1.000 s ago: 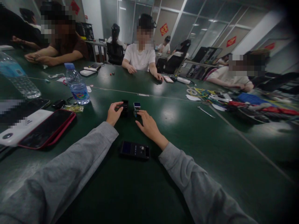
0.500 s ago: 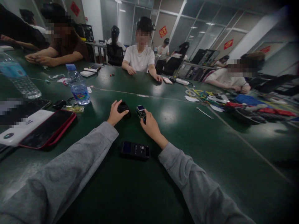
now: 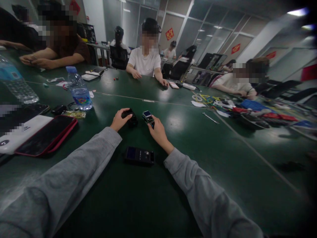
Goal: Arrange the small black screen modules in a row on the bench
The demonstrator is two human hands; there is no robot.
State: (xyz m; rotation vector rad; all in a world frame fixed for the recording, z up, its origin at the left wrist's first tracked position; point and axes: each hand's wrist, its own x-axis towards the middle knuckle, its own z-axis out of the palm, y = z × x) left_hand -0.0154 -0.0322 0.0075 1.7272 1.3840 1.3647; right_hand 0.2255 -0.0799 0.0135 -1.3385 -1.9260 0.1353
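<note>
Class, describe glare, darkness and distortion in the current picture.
Head view: glare pales patches of green tabletop; the leftmost bottle leans, stretched; the upper-right edge darkens to black; the circuit board in the right hand shows little fine detail.

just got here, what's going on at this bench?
A person in grey sleeves has both hands busy over the green table. The left hand grips a black part, possibly a housing; the right hand holds a small circuit board with a screen. The two pieces are close together but apart. A black handheld device lies nearer the person, untouched, and an open-end wrench lies off to the right.
</note>
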